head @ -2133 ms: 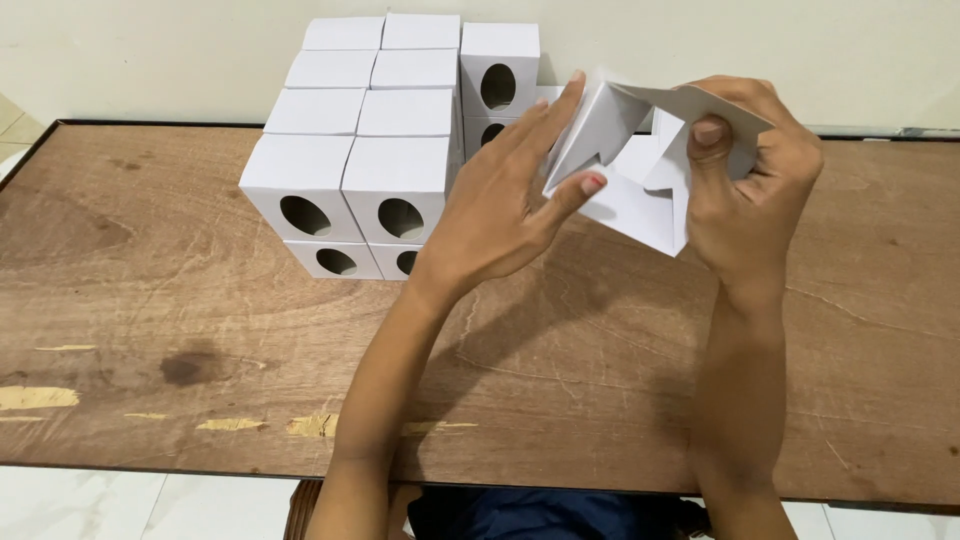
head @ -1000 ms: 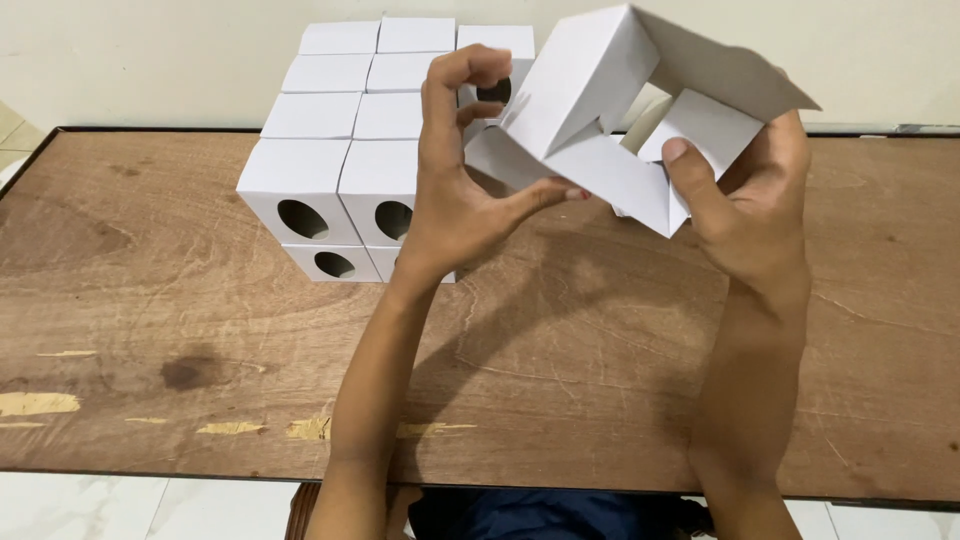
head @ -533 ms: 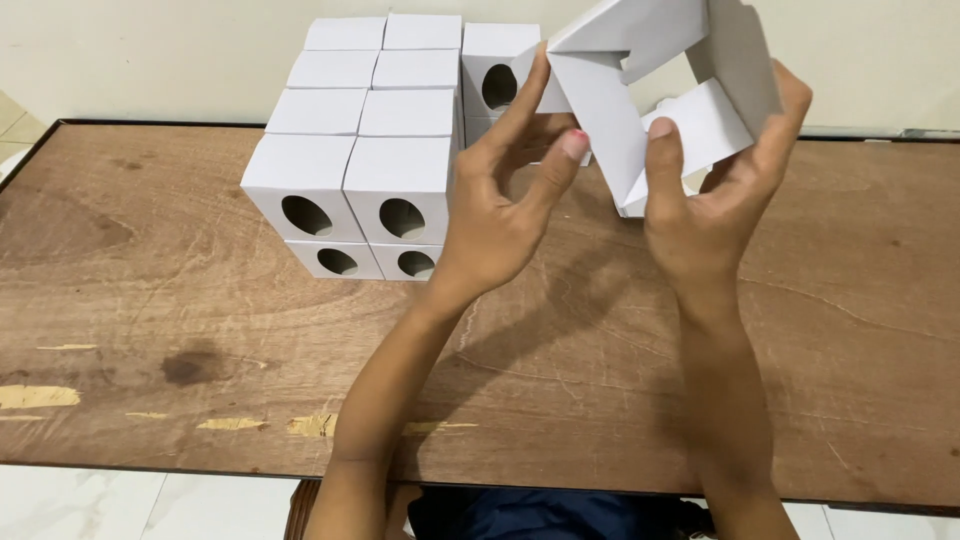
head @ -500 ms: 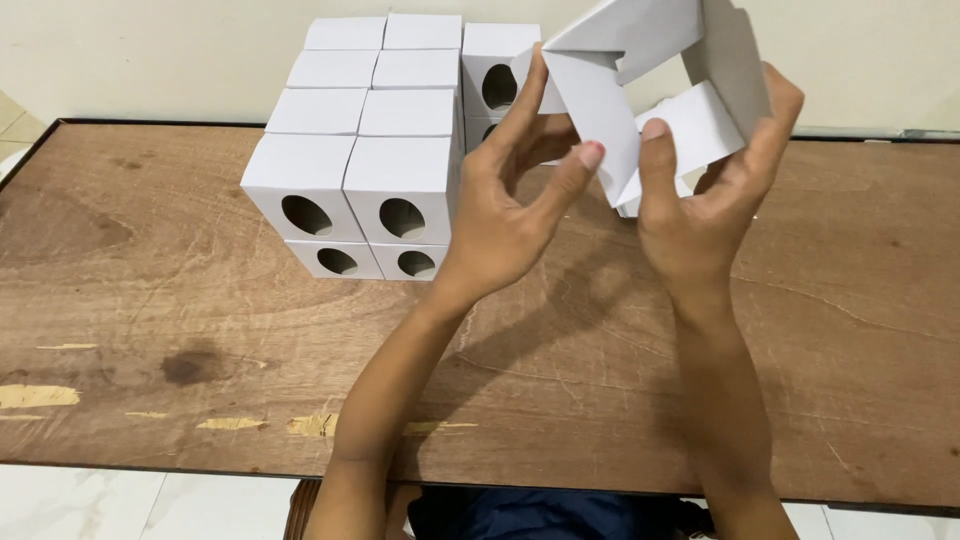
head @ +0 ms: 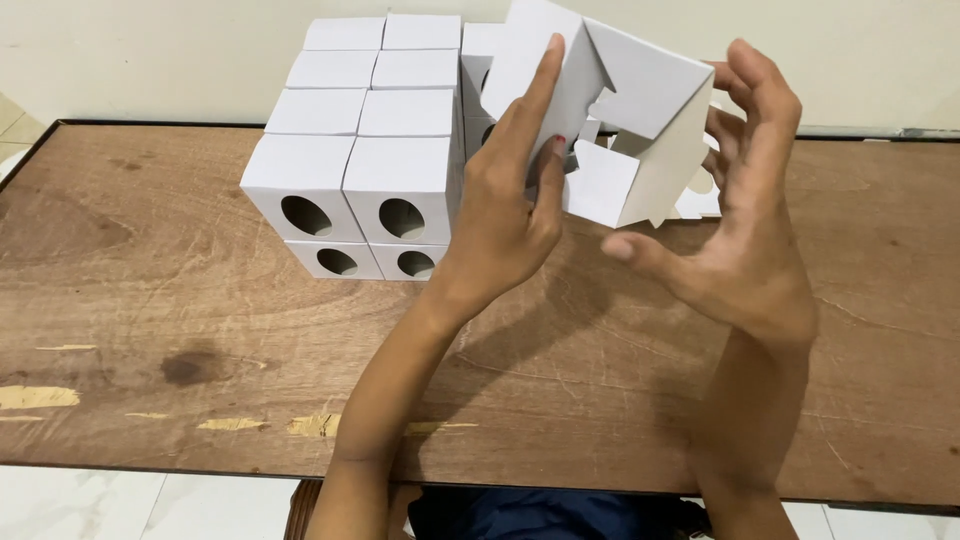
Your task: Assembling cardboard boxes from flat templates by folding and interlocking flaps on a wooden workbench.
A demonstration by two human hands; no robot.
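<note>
A partly folded white cardboard box (head: 625,120) was found held above the wooden surface (head: 200,330), raised clear of it and tilted, with its end flaps still loose and one flap hanging open on the near side. The left hand (head: 505,190) was placed against the box's left face, fingers extended upward along the panel and the thumb tucked at the lower edge, so that the box was gripped on that side. The right hand (head: 745,220) was observed spread wide, fingers curved around the right side of the box and the thumb pointing left beneath it; whether its fingertips actually touched the card could not be determined.

A stack of finished white boxes (head: 365,150) was noted just to the left of the held box, standing on the surface against the pale wall (head: 150,60), arranged in rows and two layers, each front face bearing an oval cut-out. A flat white card piece (head: 700,200) was partly visible behind the right hand.
</note>
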